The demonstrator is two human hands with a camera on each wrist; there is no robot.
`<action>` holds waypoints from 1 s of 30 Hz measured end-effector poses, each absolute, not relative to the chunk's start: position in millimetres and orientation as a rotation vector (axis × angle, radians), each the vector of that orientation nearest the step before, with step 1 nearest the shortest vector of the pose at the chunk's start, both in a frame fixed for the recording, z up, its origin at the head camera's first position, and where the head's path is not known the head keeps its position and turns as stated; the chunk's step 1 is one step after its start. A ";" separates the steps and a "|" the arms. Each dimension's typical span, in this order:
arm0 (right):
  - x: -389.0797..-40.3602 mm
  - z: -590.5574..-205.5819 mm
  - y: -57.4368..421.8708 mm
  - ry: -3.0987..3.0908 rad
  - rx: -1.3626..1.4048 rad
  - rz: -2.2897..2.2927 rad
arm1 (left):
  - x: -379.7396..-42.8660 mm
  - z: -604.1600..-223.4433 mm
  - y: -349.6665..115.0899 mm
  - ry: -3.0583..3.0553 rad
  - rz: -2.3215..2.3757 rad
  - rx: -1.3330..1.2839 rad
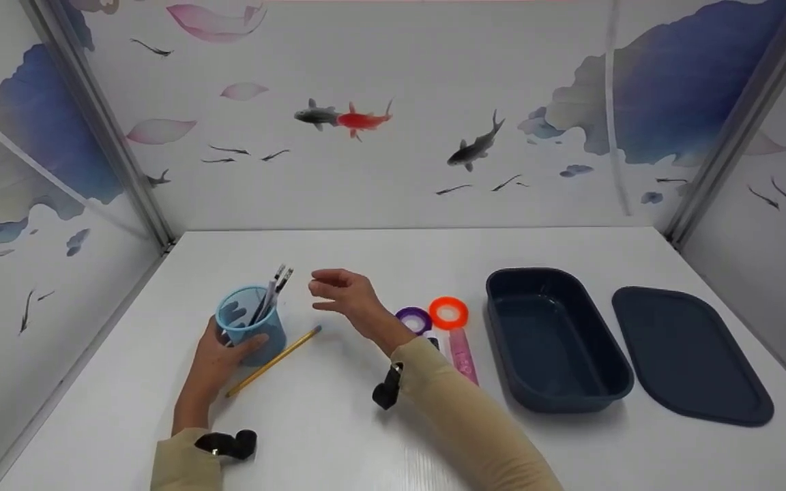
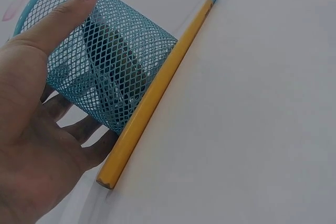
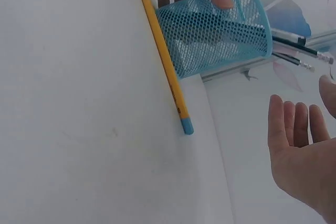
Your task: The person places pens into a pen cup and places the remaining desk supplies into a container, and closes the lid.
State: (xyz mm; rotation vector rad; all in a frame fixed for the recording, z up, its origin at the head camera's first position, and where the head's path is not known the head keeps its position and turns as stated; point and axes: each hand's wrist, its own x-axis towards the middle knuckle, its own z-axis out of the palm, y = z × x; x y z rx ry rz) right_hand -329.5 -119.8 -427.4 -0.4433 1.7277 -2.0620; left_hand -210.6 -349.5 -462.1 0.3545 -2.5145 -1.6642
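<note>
On the left of the table stands a light-blue mesh pen cup (image 1: pixel 267 344), with my left hand (image 1: pixel 219 361) gripping its side, the thumb across the front near the rim. Several pencils (image 3: pixel 296 51) and other slim dark items lean inside, their upper ends sticking out over the rim. Beside the cup's base lies a yellow pencil (image 2: pixel 152 100) with a blue end, slanting across the table. My right hand (image 1: pixel 348 296) hovers to the right of the cup, fingers extended and apart, nothing held; the right wrist view (image 3: pixel 302 150) shows its palm side.
Right of centre lie a purple ring (image 1: pixel 413 319), an orange ring (image 1: pixel 449 313) and a pink stick-like item (image 1: pixel 462 356), partly behind the right sleeve. Further right are a deep dark-blue box (image 1: pixel 563 402) and its flat lid (image 1: pixel 693 354). Printed panels wall the table.
</note>
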 end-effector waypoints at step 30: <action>-348.3 -451.4 -116.6 2.057 -0.320 -1.489 | -209.2 -464.1 -350.2 -2.490 -1.695 0.311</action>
